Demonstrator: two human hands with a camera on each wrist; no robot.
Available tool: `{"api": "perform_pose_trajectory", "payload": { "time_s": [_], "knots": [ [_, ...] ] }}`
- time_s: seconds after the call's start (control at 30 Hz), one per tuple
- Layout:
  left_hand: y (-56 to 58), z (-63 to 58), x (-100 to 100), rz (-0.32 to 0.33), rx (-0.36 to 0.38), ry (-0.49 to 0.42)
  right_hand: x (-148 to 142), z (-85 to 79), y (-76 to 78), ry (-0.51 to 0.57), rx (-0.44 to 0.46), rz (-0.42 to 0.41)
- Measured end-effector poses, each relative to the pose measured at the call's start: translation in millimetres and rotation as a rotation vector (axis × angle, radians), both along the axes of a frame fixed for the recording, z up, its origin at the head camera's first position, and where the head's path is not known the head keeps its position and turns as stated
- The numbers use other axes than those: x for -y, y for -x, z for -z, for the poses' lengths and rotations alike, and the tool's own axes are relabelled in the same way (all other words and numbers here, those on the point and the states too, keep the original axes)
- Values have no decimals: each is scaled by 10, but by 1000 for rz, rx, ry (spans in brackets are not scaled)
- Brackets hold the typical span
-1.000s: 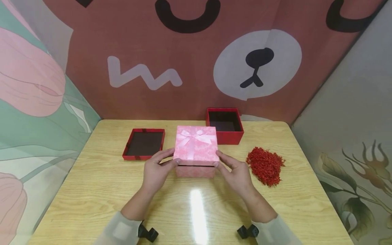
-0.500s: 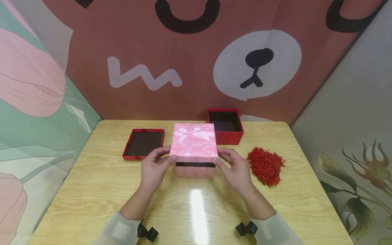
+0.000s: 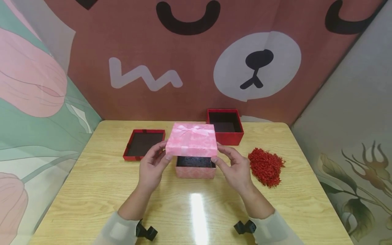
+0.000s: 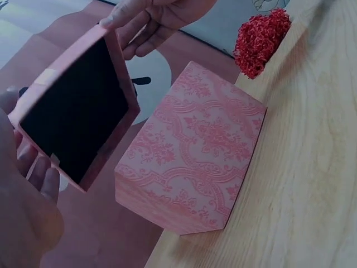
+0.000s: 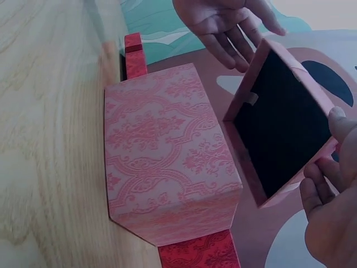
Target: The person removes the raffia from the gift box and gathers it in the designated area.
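Between my two hands is a pink box lid (image 3: 192, 140) with a ribbon bow on top, raised and tilted above its base. My left hand (image 3: 153, 166) grips the lid's left edge, thumb at the front corner. On the opposite edge, my right hand (image 3: 237, 169) pinches the lid with thumb and fingers. The pink patterned box base (image 3: 195, 172) stands on the table below, its dark inside showing under the lid. Both wrist views look into the lid's black underside (image 4: 78, 111), and the base (image 5: 162, 145) stands apart from it there.
A red box lid (image 3: 144, 144) lies inner side up at the back left. Behind the pink lid, a red box (image 3: 229, 137) stands uncovered at the table's back edge. To the right lies a heap of red shredded paper (image 3: 266, 167). A printed wall rises behind the table (image 3: 101, 190).
The pink lid has come up off its base, shifted slightly left and tilted, so the dark inside of the base shows. Both hands have moved with it.
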State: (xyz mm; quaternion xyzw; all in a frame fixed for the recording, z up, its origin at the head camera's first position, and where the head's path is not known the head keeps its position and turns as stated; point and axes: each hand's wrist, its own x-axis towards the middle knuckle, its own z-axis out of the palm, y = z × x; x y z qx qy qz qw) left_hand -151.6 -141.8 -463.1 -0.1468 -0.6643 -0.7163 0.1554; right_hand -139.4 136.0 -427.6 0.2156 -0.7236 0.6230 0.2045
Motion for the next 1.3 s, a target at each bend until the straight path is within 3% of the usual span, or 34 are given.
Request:
{"api": "perform_pose_trajectory", "payload": {
  "time_s": [0.1, 0.27, 0.4, 0.57, 0.8, 0.93, 1.17, 1.3],
  "knots": [
    [-2, 7, 25, 20, -52, 31, 5, -43, -10, -6, -15, -2],
    [3, 13, 50, 80, -114, 51, -36, 84, 73, -34, -40, 13],
    [25, 14, 68, 119, -183, 60, -69, 189, 131, -33, -65, -11],
    [58, 6, 94, 140, -268, 53, -52, 189, 146, -45, -120, -59],
    [48, -40, 146, 143, -291, 26, 72, -160, -25, -90, -86, -27],
    [57, -42, 210, 142, -314, 27, 108, -153, -37, -95, -60, -37],
    [35, -16, 340, 123, -307, 29, 152, 132, 86, -93, 7, -77],
    [10, 1, 429, 112, -277, 48, 193, 195, 84, -71, 34, -139]
  ]
}}
